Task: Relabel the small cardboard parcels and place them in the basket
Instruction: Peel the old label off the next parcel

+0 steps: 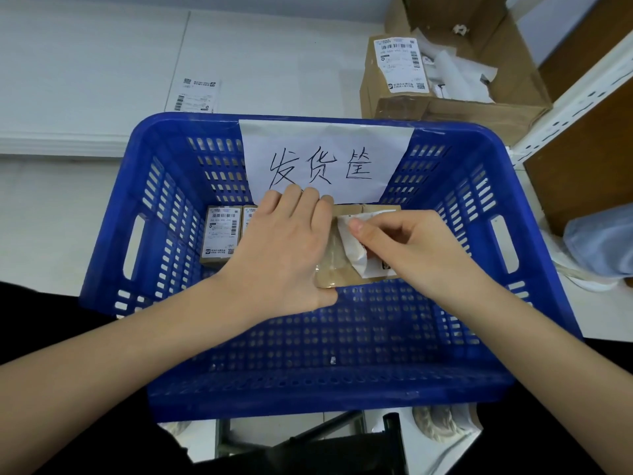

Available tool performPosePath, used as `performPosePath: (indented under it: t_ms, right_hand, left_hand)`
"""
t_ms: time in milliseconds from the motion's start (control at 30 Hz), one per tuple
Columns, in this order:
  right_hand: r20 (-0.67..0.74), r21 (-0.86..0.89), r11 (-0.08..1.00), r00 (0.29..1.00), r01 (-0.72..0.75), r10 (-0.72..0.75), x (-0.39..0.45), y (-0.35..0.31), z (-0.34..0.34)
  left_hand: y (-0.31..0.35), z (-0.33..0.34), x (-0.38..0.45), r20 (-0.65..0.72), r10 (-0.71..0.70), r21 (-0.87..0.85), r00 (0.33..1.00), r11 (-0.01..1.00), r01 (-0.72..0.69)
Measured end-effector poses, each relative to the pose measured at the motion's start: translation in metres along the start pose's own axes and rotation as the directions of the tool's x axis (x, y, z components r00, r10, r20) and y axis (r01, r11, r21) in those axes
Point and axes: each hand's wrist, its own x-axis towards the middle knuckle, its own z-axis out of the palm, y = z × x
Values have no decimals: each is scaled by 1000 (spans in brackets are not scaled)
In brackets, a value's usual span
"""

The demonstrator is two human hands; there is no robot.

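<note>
Peeling a label off a parcel over the blue basket [113, 255]

Left hand [284, 248] grips the parcel [337, 269], fingers together over its far edge; right hand [407, 248] pinches the half-lifted label [354, 248]; two labelled parcels [221, 234] lie inside.

Even, soft indoor light fills the frame, brightest on the white surface at upper left. Shadows are faint. Wide-angle bending curves the edges, and detail is slightly soft throughout.
</note>
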Motion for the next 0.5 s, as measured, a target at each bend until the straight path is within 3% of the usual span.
performPosePath:
  t_ms: [500]
  right_hand:
    - [-65, 29, 998, 996, -63, 65, 3, 13, 11]
  left_hand:
    - [1, 0, -2, 39, -3, 37, 999, 999, 2]
